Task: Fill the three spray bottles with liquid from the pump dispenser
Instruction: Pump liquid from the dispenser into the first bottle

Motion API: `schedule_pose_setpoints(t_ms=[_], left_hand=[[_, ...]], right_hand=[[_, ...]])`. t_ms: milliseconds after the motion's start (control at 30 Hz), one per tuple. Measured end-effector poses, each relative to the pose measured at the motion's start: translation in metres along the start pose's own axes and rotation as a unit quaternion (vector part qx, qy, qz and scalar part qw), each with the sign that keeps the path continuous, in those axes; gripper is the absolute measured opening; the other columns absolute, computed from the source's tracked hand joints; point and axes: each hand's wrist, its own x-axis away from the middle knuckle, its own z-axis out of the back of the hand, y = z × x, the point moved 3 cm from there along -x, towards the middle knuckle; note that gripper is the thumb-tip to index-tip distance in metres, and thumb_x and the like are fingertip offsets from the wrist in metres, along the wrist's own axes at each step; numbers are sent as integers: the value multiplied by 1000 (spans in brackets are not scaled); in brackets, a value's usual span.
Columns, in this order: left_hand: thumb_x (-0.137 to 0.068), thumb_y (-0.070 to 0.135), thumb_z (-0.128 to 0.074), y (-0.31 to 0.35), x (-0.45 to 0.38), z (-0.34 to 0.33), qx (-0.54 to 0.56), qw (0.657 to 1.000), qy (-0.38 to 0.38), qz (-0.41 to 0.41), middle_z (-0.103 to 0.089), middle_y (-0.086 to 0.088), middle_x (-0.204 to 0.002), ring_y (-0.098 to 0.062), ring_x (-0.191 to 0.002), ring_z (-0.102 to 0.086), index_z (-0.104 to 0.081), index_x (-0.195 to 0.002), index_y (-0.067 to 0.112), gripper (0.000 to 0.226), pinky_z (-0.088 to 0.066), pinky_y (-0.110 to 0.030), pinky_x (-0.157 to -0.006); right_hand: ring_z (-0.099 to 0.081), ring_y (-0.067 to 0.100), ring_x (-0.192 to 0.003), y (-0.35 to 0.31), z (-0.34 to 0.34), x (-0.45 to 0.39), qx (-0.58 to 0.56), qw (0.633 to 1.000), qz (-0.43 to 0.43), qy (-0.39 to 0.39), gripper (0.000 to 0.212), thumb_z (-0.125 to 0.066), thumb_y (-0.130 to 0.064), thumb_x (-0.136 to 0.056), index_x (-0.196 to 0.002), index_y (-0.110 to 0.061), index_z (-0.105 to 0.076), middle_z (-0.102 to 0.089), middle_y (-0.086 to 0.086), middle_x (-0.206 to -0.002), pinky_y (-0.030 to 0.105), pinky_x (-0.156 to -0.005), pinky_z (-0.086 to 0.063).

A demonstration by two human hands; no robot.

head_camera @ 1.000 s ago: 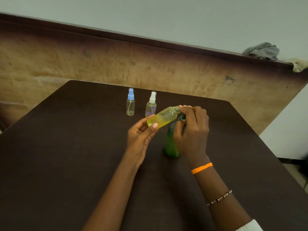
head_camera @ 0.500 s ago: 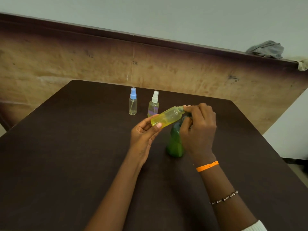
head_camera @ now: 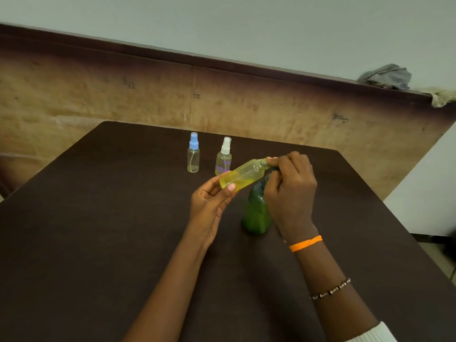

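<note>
I have the third spray bottle [head_camera: 243, 176] tilted almost flat in my left hand [head_camera: 209, 203], thumb and fingers closed around its base end, its neck pointing right toward the green pump dispenser [head_camera: 256, 213] that stands upright on the dark surface [head_camera: 98, 243]. The bottle looks mostly full of yellowish liquid. My right hand [head_camera: 290, 191] is bunched at the bottle's neck, over the top of the dispenser; its grip is closed, but I cannot tell whether the fingers pinch the neck, the pump nozzle or a spray cap, since they hide the join and the pump head. The other two spray bottles stand capped toward the far edge, well clear of my hands: one with a blue cap [head_camera: 193, 154], looking nearly clear inside, and one with a white cap [head_camera: 224, 157] just right of it, with a pale yellow tint. I judge this to be the filling of the held bottle, or its very end. The next move calls for keeping the mouth tight against the spout while pumping, then bringing the bottle upright before it leaves the nozzle so nothing runs out, and fitting its spray head. The blue-capped one may need liquid yet.
</note>
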Motion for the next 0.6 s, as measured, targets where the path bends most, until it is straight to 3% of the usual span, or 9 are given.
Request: schedule_pose_setpoints(t_ms=[167,300,467,600], left_hand=[[-66,6,-66,0,-1,2,-16,1000,6,-5,-71,-6,-98,-15,-94,-67,-63,-104,5,38,-55,-23,-81],[-72,1,-64,-1,1,2,-19,1000,13,0,-72,-4,-95,-14,-92,-68,-63,-103,6,32,-55,-22,-78],[-76,-3,-61,-1,1,-1,-9,1000,17,0,-74,0,-89,-11,-87,-69,-63,-103,5,28,-55,-20,-74],[-80,-6,-59,-3,0,0,-14,1000,19,4,-73,-1,-90,-11,-87,-69,-63,-101,6,24,-55,-20,-76]], right_hand=[[-48,23,-78,2,-9,19,-12,999,-17,44,33,-38,8,-78,-92,6,-68,-59,17,-80,37,-69,-47],[-44,22,-73,7,-10,19,-8,998,-5,54,26,-41,9,-79,-82,6,-66,-56,17,-73,40,-61,-44],[-40,24,-71,8,-8,-4,12,999,36,6,21,-40,4,-74,-72,3,-60,-52,16,-70,41,-60,-36],[-46,27,-74,8,-9,13,-4,999,8,38,29,-38,10,-77,-85,6,-65,-55,18,-77,40,-64,-45]])
